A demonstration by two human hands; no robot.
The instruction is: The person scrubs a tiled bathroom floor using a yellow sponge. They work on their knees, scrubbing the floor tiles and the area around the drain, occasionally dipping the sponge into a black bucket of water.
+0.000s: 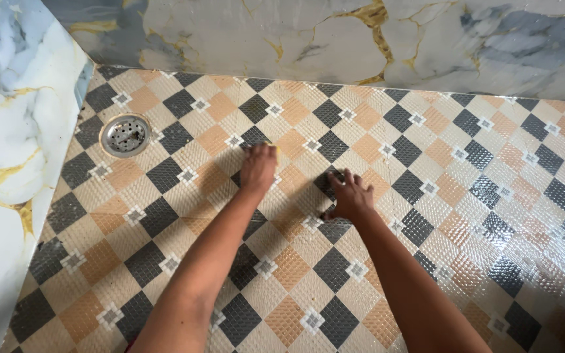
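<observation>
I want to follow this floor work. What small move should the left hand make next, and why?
Probably a short stroke along the tile joint. The left hand is closed on something small and yellowish, pressed to the patterned floor tiles, while the right hand rests flat beside it, bracing.

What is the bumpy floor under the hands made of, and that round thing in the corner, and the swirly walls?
Floor: looks like glazed ceramic tile, with a dimpled texture, a diamond pattern and shine at the right. Round drain cover: seems to be metal, silvery and shiny, full of small holes. Walls: glossy marble-look tile or stone, with grey and gold veins; which one is unclear. The left hand and right hand press on the floor.
</observation>
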